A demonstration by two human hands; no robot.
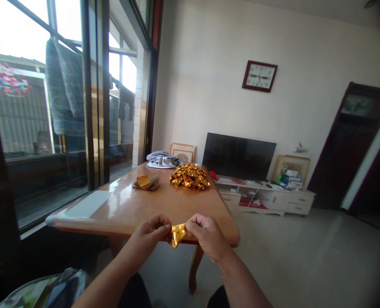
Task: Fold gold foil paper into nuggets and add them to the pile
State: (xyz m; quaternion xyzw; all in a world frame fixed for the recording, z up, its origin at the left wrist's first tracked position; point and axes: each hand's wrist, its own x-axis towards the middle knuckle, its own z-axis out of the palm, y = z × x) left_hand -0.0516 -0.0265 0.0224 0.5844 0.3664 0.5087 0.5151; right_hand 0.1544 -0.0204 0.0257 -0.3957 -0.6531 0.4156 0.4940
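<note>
A small piece of folded gold foil paper (177,236) with a pointed lower end is stretched between my two hands, just off the near edge of the table. My left hand (153,231) pinches its left end between thumb and fingers. On the other side, my right hand (206,233) pinches the right end the same way. Farther back lies a heap of folded gold foil pieces (190,176). To the left of that heap sits a stack of flat foil sheets (146,182), some gold on top.
The wooden table (164,205) reaches away beside the window. Folded clothes (163,160) lie at its far end. A television (239,156) stands on a white cabinet (281,199) to the right. A bag of items (53,291) is at lower left.
</note>
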